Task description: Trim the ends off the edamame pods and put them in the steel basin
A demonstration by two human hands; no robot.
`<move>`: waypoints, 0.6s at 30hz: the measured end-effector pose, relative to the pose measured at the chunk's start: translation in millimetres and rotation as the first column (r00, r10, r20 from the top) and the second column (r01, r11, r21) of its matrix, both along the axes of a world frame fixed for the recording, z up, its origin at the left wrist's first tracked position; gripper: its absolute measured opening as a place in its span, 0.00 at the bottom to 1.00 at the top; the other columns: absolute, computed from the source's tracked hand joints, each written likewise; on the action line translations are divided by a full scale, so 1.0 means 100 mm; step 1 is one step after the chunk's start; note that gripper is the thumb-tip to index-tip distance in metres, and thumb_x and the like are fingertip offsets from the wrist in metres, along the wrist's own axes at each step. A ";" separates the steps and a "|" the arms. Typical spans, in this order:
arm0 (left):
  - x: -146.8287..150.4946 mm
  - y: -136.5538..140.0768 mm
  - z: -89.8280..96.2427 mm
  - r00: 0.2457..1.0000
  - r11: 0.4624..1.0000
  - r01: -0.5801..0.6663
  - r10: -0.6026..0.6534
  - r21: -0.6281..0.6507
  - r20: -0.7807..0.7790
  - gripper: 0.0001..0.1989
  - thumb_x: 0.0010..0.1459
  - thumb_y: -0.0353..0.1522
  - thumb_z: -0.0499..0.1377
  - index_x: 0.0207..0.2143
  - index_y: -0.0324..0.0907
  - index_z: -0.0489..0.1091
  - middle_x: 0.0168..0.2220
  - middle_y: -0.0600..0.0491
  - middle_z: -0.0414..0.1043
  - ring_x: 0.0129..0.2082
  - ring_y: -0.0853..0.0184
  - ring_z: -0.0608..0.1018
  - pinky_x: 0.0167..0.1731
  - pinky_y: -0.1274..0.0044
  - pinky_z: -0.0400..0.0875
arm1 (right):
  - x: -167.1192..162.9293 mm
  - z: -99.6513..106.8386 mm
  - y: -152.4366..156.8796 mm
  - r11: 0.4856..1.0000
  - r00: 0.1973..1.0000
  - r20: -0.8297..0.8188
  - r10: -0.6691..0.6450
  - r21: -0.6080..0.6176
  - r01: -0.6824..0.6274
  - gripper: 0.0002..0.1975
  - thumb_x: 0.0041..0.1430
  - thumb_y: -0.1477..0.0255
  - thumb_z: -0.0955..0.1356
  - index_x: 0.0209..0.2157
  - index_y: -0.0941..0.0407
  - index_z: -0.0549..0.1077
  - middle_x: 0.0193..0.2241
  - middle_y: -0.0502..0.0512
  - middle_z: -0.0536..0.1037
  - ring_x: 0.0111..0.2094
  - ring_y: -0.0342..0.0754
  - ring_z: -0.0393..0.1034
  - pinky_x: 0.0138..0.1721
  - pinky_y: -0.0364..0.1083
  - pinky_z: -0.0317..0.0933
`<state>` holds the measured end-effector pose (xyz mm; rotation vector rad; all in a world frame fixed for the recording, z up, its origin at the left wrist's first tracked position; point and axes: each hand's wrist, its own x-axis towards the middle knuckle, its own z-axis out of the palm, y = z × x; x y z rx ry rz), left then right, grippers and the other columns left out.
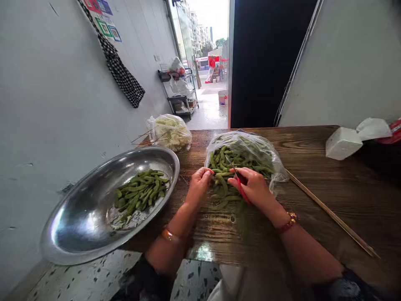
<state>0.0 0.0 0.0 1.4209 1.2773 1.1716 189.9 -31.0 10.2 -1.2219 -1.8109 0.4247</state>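
Observation:
Red-handled scissors point(241, 188) are gripped in my right hand point(255, 188), their blades pointing up and away over the pods. My left hand point(199, 184) is closed in a pinch just left of the scissors, on what looks like an edamame pod, mostly hidden by the fingers. In front of both hands lies a clear plastic bag point(260, 146), its mouth toward me, full of green edamame pods point(224, 156). Several loose pods point(227, 196) lie on the table below the hands. To the left, a large metal basin point(90, 200) holds a heap of pods point(142, 192).
On the wooden table point(307, 150), a bag of pale vegetable pieces point(172, 129) stands behind the basin. Thin sticks point(332, 213) lie to the right. A tissue pack point(344, 142) sits at the far right. Beyond the table are a shelf cart point(180, 96) and a doorway.

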 end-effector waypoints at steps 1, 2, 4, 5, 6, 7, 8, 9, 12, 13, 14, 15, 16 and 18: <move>0.01 0.00 -0.01 0.998 1.000 -0.001 0.002 0.028 -0.069 0.13 0.55 0.40 0.55 0.28 0.39 0.67 0.19 0.60 0.57 0.21 0.73 0.60 0.24 0.79 0.54 | 0.00 -0.01 0.00 1.000 1.000 0.000 0.002 0.009 -0.002 0.15 0.58 0.64 0.68 0.43 0.58 0.75 0.38 0.58 0.79 0.39 0.51 0.73 0.41 0.49 0.66; 0.03 0.01 -0.02 0.992 0.998 0.000 0.007 0.055 -0.130 0.13 0.53 0.40 0.58 0.27 0.38 0.68 0.20 0.60 0.58 0.22 0.73 0.61 0.25 0.79 0.55 | -0.01 -0.02 0.01 1.000 1.000 -0.001 0.004 0.017 -0.004 0.15 0.58 0.64 0.69 0.43 0.58 0.75 0.39 0.59 0.79 0.40 0.52 0.73 0.42 0.49 0.66; 0.05 0.02 -0.05 0.974 0.994 0.002 0.022 0.106 -0.226 0.12 0.48 0.38 0.62 0.27 0.38 0.68 0.20 0.59 0.60 0.22 0.73 0.62 0.26 0.79 0.55 | -0.01 -0.04 0.01 0.999 1.000 -0.003 0.012 0.030 -0.012 0.15 0.58 0.63 0.69 0.43 0.57 0.75 0.39 0.59 0.79 0.40 0.52 0.73 0.42 0.50 0.66; 0.06 0.03 -0.06 0.962 0.992 0.002 0.033 0.129 -0.270 0.11 0.47 0.37 0.64 0.27 0.38 0.69 0.19 0.60 0.59 0.22 0.73 0.62 0.25 0.79 0.55 | -0.02 -0.04 0.01 0.999 1.000 -0.005 0.018 0.034 -0.018 0.15 0.57 0.64 0.69 0.43 0.57 0.75 0.39 0.59 0.79 0.40 0.52 0.73 0.42 0.50 0.66; 0.07 0.03 -0.07 0.953 0.988 0.001 0.045 0.153 -0.298 0.11 0.46 0.36 0.64 0.28 0.38 0.70 0.19 0.61 0.58 0.21 0.73 0.61 0.25 0.79 0.54 | -0.02 -0.05 0.01 0.999 1.000 -0.008 0.025 0.036 -0.025 0.14 0.57 0.64 0.69 0.43 0.57 0.75 0.39 0.59 0.79 0.40 0.52 0.73 0.43 0.50 0.66; 0.08 0.03 -0.08 0.949 0.984 0.002 0.054 0.177 -0.311 0.10 0.46 0.35 0.64 0.28 0.39 0.70 0.19 0.61 0.57 0.21 0.74 0.60 0.25 0.79 0.54 | -0.02 -0.05 0.01 0.999 0.999 -0.012 0.032 0.037 -0.031 0.14 0.57 0.64 0.69 0.42 0.57 0.75 0.38 0.59 0.79 0.40 0.52 0.73 0.43 0.50 0.66; 0.10 0.03 -0.09 0.949 0.980 0.005 0.058 0.199 -0.309 0.09 0.46 0.34 0.64 0.27 0.39 0.70 0.19 0.61 0.57 0.22 0.74 0.60 0.25 0.80 0.54 | -0.03 -0.05 0.01 0.999 0.999 -0.016 0.036 0.037 -0.036 0.14 0.57 0.65 0.70 0.42 0.57 0.75 0.38 0.59 0.79 0.40 0.52 0.73 0.42 0.50 0.66; 0.11 0.03 -0.09 0.954 0.976 0.010 0.056 0.219 -0.294 0.07 0.46 0.33 0.64 0.26 0.39 0.69 0.19 0.60 0.58 0.22 0.74 0.61 0.25 0.80 0.55 | -0.03 -0.04 0.01 0.999 0.999 -0.020 0.038 0.036 -0.037 0.14 0.57 0.65 0.70 0.42 0.58 0.75 0.38 0.59 0.79 0.39 0.52 0.73 0.42 0.50 0.66; 0.13 0.01 -0.06 0.983 0.977 0.022 0.018 0.214 -0.182 0.07 0.46 0.32 0.63 0.24 0.39 0.67 0.21 0.59 0.61 0.24 0.74 0.63 0.26 0.81 0.57 | -0.03 -0.04 0.01 0.999 0.999 -0.031 0.031 0.039 -0.029 0.14 0.57 0.65 0.70 0.42 0.58 0.75 0.37 0.58 0.79 0.38 0.52 0.73 0.41 0.50 0.66; 0.14 -0.01 -0.04 0.993 0.984 0.029 -0.009 0.176 -0.117 0.09 0.47 0.33 0.63 0.24 0.39 0.66 0.22 0.59 0.62 0.23 0.75 0.63 0.26 0.81 0.57 | -0.02 -0.03 0.01 0.999 0.999 -0.031 0.026 0.043 -0.025 0.13 0.57 0.65 0.70 0.41 0.57 0.75 0.36 0.58 0.79 0.38 0.52 0.73 0.40 0.49 0.66; 0.14 -0.02 -0.02 0.999 0.991 0.043 -0.039 0.123 -0.036 0.10 0.48 0.35 0.63 0.25 0.39 0.65 0.22 0.58 0.64 0.22 0.76 0.63 0.24 0.82 0.57 | -0.02 -0.03 0.01 0.999 0.999 -0.031 0.024 0.048 -0.023 0.13 0.57 0.64 0.70 0.41 0.57 0.75 0.36 0.57 0.79 0.37 0.51 0.73 0.39 0.49 0.66; 0.13 -0.03 0.00 0.996 0.996 0.066 -0.070 0.064 0.058 0.12 0.50 0.37 0.63 0.27 0.39 0.64 0.24 0.58 0.67 0.20 0.77 0.63 0.22 0.83 0.56 | -0.02 -0.02 0.01 0.998 0.999 -0.031 0.024 0.051 -0.022 0.13 0.57 0.64 0.70 0.41 0.57 0.75 0.35 0.57 0.78 0.36 0.51 0.73 0.39 0.49 0.65; 0.13 -0.04 0.02 0.983 0.995 0.097 -0.097 0.009 0.156 0.14 0.51 0.39 0.62 0.28 0.39 0.62 0.26 0.57 0.70 0.18 0.78 0.63 0.19 0.83 0.55 | -0.01 -0.01 0.00 0.998 0.999 -0.032 0.026 0.053 -0.024 0.13 0.57 0.64 0.69 0.41 0.56 0.75 0.35 0.56 0.78 0.36 0.51 0.73 0.39 0.48 0.65; 0.12 -0.06 0.06 0.935 0.985 0.162 -0.131 -0.066 0.330 0.17 0.51 0.41 0.62 0.30 0.40 0.59 0.31 0.54 0.74 0.16 0.79 0.64 0.15 0.84 0.50 | -0.01 0.00 0.00 0.998 0.999 -0.037 0.034 0.051 -0.032 0.13 0.57 0.64 0.69 0.42 0.56 0.75 0.34 0.55 0.78 0.36 0.50 0.72 0.39 0.48 0.65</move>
